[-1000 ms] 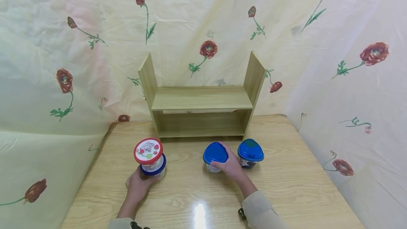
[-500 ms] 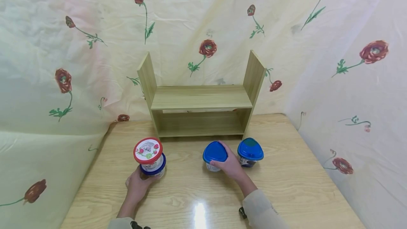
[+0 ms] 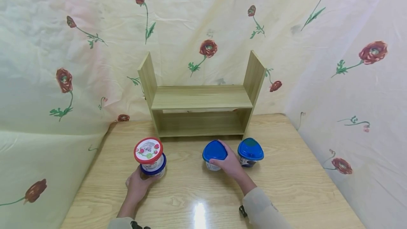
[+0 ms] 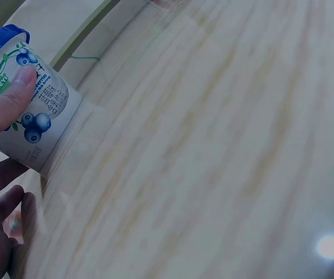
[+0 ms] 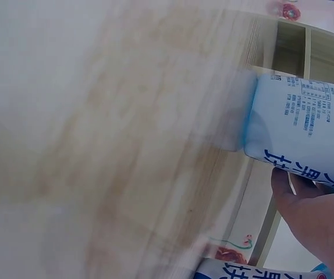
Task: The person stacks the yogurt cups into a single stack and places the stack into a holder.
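Here | left wrist: blueberry print (image 4: 36, 125) on tub (image 4: 49, 110) | head: seemingly hidden

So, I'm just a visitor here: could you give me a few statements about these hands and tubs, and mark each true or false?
1. The left hand grips the blueberry tub. True.
2. The right hand holds a blue-lidded tub. True.
3. The red-lidded tub is underneath the blueberry tub. False: it sits on top of it.
4. A second blue-lidded tub stands on the table, to the right of the one in the right hand. True.
5. Two tubs stand on the wooden shelf. False: all four tubs are in front of it.
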Tool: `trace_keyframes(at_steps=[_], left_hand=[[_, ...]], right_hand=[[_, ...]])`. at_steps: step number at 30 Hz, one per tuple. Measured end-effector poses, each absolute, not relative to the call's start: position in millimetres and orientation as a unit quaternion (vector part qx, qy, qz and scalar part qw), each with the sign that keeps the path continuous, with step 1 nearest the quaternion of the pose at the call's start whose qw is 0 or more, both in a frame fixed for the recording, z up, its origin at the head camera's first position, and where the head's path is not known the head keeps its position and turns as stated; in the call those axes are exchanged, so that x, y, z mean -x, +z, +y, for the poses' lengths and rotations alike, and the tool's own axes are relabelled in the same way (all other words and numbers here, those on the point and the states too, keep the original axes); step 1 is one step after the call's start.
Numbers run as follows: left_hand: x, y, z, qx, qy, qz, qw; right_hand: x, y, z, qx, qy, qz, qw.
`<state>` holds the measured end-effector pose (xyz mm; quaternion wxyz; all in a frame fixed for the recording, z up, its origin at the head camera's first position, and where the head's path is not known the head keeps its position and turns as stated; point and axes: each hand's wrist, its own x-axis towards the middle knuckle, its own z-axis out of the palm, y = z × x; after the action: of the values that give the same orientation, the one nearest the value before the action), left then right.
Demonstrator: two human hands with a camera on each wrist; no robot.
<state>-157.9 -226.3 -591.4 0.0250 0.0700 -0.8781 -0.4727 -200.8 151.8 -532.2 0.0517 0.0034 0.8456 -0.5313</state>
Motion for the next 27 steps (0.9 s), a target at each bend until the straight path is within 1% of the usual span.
trace_keyframes(at_steps=[18, 27], left_hand=[[157, -589, -226, -0.075, -0.477, -0.875, 0.018], [157, -590, -226, -0.074, -0.479, -0.875, 0.022]], right_hand=[[212, -516, 146, -0.015, -0.534, 0.844, 0.038], [215, -495, 134, 0.006, -0.534, 0.845, 0.027]])
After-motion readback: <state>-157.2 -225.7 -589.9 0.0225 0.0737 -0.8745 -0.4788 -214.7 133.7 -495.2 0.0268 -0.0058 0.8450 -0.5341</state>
